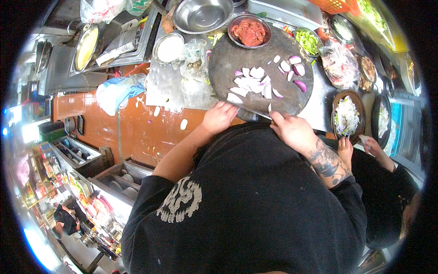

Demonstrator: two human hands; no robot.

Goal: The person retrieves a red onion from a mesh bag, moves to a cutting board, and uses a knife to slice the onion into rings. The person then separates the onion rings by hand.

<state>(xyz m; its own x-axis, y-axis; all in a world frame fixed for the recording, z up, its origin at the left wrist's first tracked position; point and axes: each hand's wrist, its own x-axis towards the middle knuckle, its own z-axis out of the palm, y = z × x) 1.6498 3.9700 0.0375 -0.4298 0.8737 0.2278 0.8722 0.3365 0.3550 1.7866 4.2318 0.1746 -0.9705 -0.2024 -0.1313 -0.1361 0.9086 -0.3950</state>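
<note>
Pieces of cut red onion (253, 82) lie on the round, dark chopping board (224, 65), with several purple-skinned wedges (298, 70) to the right. A knife (257, 113) lies along the board's near edge, its blade seen almost edge-on. My right hand (292, 130) is closed around the knife at its right end. My left hand (220, 117) is at the blade's left part, fingers bent and close to a white onion piece (234, 98); whether it grips the blade is not clear. A metal bowl of raw minced or sliced meat (250, 31) sits at the board's far edge.
A steel basin (203, 15), a bowl of white contents (169, 48) and plastic bags (194, 61) stand left of the board. To the right are chopped greens (307, 41) and a bagged item (338, 65). Another person's hand (345, 150) touches a brown dish (349, 114) close to my right forearm.
</note>
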